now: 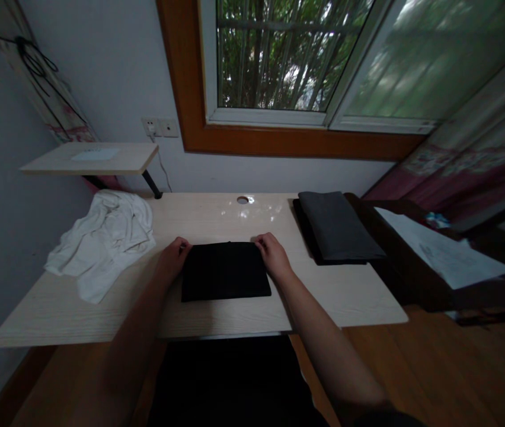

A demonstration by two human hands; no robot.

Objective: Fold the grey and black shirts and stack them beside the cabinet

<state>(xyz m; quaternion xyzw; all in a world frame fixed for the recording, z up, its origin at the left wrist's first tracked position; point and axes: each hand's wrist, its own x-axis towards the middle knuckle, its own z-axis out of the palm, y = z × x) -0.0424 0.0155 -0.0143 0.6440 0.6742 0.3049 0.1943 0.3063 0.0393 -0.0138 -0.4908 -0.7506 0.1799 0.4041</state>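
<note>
A folded black cloth (226, 273), flat and rectangular, lies on the pale wooden desk (235, 323) right in front of me. At its far left corner is my left hand (173, 258), fingers closed on the edge. My right hand (274, 254) pinches the far right corner in the same way. The far edge of the cloth runs between both hands. To the right, folded dark grey and black cloths (339, 228) are stacked near the desk's edge. A crumpled white cloth (110, 237) rests at the left.
A small raised shelf (88, 159) with a paper on it stands at the back left. Wall sockets (159, 127) and a window (279, 59) are behind the desk. A dark table (421, 296) on the right bears a white sheet (443, 249).
</note>
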